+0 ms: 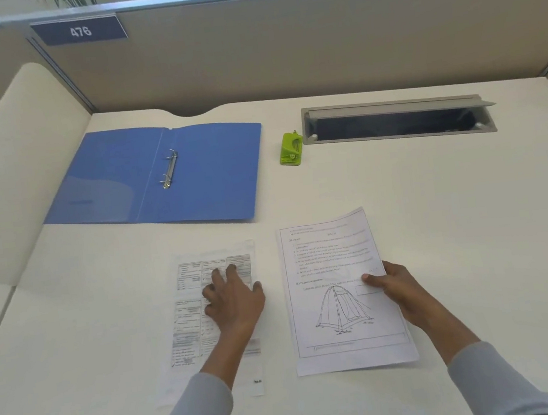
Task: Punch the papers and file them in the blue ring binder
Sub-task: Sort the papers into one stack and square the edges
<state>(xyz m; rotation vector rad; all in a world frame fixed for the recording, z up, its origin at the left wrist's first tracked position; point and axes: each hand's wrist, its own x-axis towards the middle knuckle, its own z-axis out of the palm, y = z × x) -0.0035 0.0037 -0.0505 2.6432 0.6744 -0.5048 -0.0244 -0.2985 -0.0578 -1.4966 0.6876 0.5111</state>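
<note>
The blue ring binder (pixel 192 176) lies open at the back left of the desk, its metal rings (pixel 170 169) in the middle. A small green hole punch (pixel 290 148) stands to its right. A printed form sheet (pixel 190 324) lies flat near the front edge, and my left hand (pixel 233 298) rests on it with fingers spread. My right hand (pixel 390 284) grips the right edge of a sheet with a tent drawing (pixel 338 289), thumb on top; the sheet looks slightly raised off the desk.
A grey cable tray with an open lid (pixel 396 120) is sunk into the desk (pixel 455 202) at the back right. Beige partition walls (pixel 279 41) close off the back and the left side. The desk's front edge runs just below the papers.
</note>
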